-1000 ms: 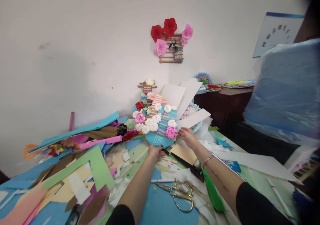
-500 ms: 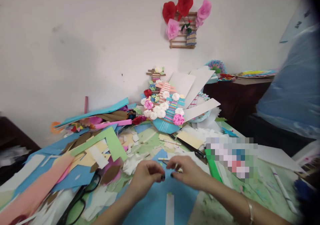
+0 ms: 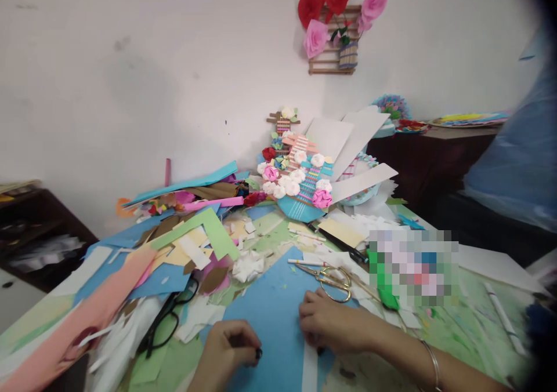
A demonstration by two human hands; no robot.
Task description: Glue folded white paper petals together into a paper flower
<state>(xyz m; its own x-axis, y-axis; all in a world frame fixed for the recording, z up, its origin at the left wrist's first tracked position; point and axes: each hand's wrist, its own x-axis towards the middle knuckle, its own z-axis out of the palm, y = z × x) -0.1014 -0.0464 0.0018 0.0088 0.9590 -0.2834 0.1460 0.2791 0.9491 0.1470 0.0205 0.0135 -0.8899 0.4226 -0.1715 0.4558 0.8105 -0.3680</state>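
My left hand (image 3: pixel 228 350) rests curled on the near edge of a blue paper sheet (image 3: pixel 270 308), its fingers closed; whether they hold anything is hidden. My right hand (image 3: pixel 328 325) lies on the same sheet, fingers bent down and pinching the top of a white paper strip (image 3: pixel 310 371). Gold-handled scissors (image 3: pixel 333 278) lie just beyond my right hand. A white pen (image 3: pixel 304 262) lies beside them. At the back stands a blue paper craft covered with white and pink flowers (image 3: pixel 302 184).
Heaps of coloured paper scraps (image 3: pixel 174 247) cover the table's left side, with black glasses (image 3: pixel 167 321) near my left hand. A green tool (image 3: pixel 383 285) lies right of the scissors. White boards (image 3: pixel 348 140) lean on the wall. A dark cabinet (image 3: pixel 430 148) stands at the right.
Both hands have drawn back from the flower craft to the near blue sheet. The view has swung left and down. My right hand now presses on the white strip.
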